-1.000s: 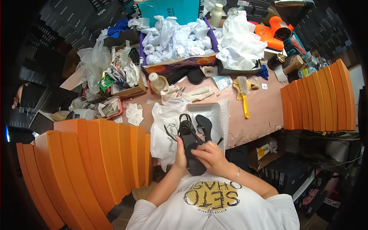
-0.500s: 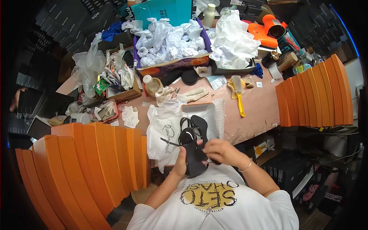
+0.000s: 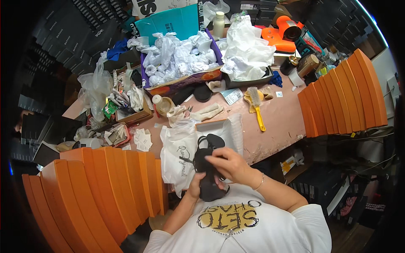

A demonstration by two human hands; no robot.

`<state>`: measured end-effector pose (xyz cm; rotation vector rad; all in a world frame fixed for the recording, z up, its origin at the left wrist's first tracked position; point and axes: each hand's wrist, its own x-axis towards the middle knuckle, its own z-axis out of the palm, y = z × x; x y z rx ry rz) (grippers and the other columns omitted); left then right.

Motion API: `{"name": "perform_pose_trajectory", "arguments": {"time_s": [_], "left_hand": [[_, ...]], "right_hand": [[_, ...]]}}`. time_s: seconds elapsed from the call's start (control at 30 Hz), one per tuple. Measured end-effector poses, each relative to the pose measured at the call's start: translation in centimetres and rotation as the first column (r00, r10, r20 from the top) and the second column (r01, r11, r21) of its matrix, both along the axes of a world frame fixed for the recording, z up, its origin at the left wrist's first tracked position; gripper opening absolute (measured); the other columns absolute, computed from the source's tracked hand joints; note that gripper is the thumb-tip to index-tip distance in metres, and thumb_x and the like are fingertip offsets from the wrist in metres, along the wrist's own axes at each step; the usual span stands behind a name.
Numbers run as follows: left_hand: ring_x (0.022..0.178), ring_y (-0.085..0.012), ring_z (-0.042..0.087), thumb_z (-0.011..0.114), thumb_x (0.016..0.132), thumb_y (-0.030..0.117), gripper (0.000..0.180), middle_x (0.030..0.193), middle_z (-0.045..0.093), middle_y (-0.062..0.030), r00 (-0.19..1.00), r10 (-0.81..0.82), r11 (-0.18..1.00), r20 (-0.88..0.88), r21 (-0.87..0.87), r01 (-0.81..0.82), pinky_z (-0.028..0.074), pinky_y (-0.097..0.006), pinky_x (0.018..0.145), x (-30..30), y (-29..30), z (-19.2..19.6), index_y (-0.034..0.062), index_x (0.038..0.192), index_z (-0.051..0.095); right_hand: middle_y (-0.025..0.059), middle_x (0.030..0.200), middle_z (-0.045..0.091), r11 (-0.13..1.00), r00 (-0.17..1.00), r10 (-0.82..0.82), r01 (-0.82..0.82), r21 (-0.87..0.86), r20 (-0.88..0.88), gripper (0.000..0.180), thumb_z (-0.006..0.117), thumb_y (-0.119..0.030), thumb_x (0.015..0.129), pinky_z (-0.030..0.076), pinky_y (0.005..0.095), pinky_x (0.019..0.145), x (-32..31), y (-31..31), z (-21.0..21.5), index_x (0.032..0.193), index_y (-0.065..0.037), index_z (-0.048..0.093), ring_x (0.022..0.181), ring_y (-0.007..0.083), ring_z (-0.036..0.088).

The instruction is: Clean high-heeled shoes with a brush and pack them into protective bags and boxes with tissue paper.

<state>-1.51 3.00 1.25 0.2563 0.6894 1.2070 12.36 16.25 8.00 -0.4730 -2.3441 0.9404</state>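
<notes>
Black strapped shoe point(image 3: 212, 191), held between the shirt front point(image 3: 230, 211) and the open box point(image 3: 227, 129). Long axis runs away from the torso: broad rounded end toward the shirt, strapped end toward the box. Left hand point(image 3: 195, 184) closed around its near part. Right hand point(image 3: 232, 165) above, fingers bent; grip cannot be told. Second black shoe point(image 3: 216, 140) just beyond.

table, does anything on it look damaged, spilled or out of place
The table looks worn along its front edge, right of the open box: dark specks and marks break up the pink surface. Farther left, white tags lie in a loose, untidy scatter. No spill stands out.
</notes>
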Motion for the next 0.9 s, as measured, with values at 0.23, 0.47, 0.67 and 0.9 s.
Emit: {"name": "perform_pose_trajectory", "arguments": {"time_s": [0.23, 0.47, 0.67, 0.9], "left_hand": [[0.066, -0.0241, 0.062, 0.024, 0.093, 0.06, 0.075, 0.079, 0.06, -0.0093, 0.949, 0.314, 0.932, -0.041, -0.179, -0.316, 0.052, -0.039, 0.075, -0.8, 2.9, -0.6, -0.003, 0.127, 0.047], [0.061, -0.0192, 0.057, 0.04, 0.09, 0.058, 0.071, 0.067, 0.058, -0.0062, 0.807, 0.59, 0.777, 0.03, -0.29, -0.558, 0.05, -0.036, 0.075, -6.2, 5.6, -1.4, -0.0052, 0.122, 0.046], [0.063, -0.0194, 0.057, 0.04, 0.089, 0.06, 0.073, 0.066, 0.056, -0.0064, 0.827, 0.552, 0.804, 0.108, -0.332, -0.493, 0.048, -0.036, 0.08, -5.9, 6.2, -1.6, -0.0044, 0.122, 0.046], [0.055, -0.0198, 0.058, 0.041, 0.093, 0.053, 0.058, 0.063, 0.055, -0.0066, 0.744, 0.404, 0.785, -0.532, -0.217, -0.581, 0.051, -0.032, 0.057, -9.3, 4.3, -3.7, -0.001, 0.11, 0.055]], "right_hand": [[0.0106, 0.092, 0.058, 0.96, 0.999, -0.025, 0.033, -0.279, 0.029, 0.027, 0.065, -0.005, 0.078, 0.048, 0.0376, 0.076, -0.7, -1.3, -0.4, 0.105, -0.003, 0.064, 0.088, 0.0292, 0.059], [0.0046, 0.096, 0.058, 0.983, 0.971, 0.182, -0.185, 0.002, 0.153, 0.038, 0.066, -0.006, 0.072, 0.043, 0.0345, 0.072, 1.6, -6.2, -5.6, 0.109, -0.008, 0.064, 0.084, 0.0223, 0.053], [0.0054, 0.096, 0.058, 1.0, 0.992, -0.005, 0.008, 0.026, -0.128, 0.041, 0.067, -0.003, 0.069, 0.043, 0.0349, 0.068, -0.9, -1.9, -1.9, 0.11, -0.007, 0.062, 0.079, 0.0233, 0.055], [0.014, 0.1, 0.058, 0.966, 0.95, -0.254, 0.259, -0.001, 0.178, 0.035, 0.064, -0.003, 0.075, 0.047, 0.0396, 0.079, 5.2, 3.2, -6.5, 0.11, -0.005, 0.062, 0.09, 0.0311, 0.057]]}}
